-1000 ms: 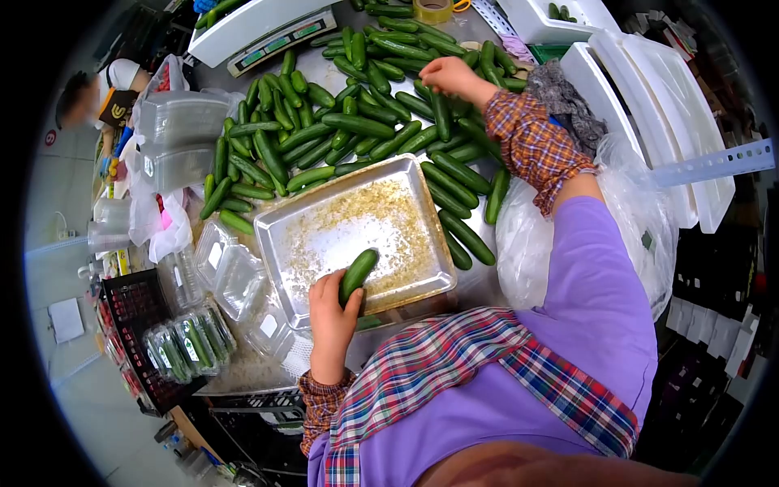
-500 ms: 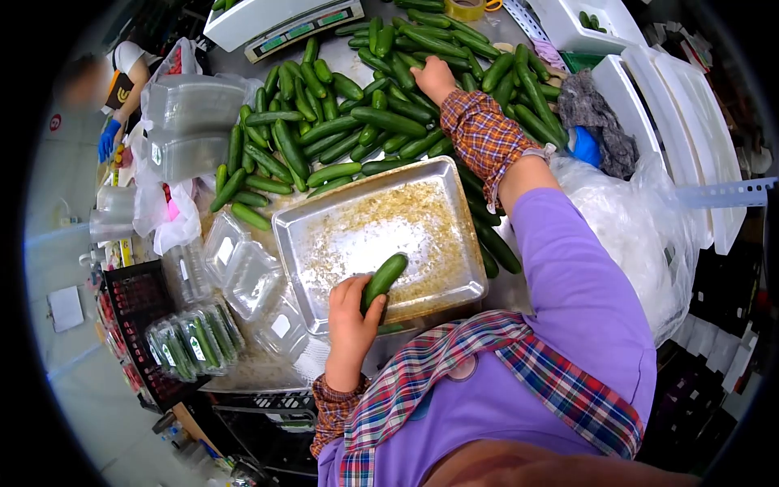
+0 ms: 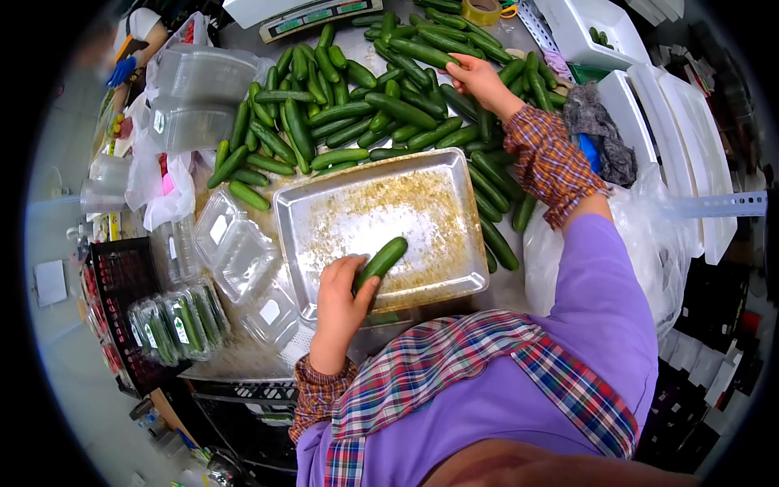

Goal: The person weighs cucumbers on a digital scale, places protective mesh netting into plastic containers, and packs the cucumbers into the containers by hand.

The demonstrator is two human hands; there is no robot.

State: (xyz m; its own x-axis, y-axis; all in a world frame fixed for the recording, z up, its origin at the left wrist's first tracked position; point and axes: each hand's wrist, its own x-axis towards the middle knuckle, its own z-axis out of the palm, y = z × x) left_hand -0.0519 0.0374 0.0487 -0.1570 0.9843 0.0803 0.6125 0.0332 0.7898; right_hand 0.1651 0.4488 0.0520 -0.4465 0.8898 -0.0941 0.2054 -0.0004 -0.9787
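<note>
My left hand (image 3: 338,304) is closed round a short cucumber (image 3: 385,261), over the near side of a shallow metal tray (image 3: 294,243). Brown residue is spread across the tray's base. Farther off, my right hand (image 3: 485,84) pinches the right end of a long cucumber (image 3: 423,53) at the top of the cucumber pile (image 3: 402,109). That pile covers the table behind the tray, and some cucumbers lie along its right side.
Open clear clamshell boxes (image 3: 235,247) lie left of the tray. Packed cucumber boxes (image 3: 180,323) rest by a black crate (image 3: 122,272). A scale (image 3: 316,18) and yellow tape roll (image 3: 482,10) stand at the back, plastic bags (image 3: 600,243) at right.
My right hand has drawn back out of the pile, a little to the right, and now grips a long cucumber by its end. My left hand keeps its cucumber over the tray.
</note>
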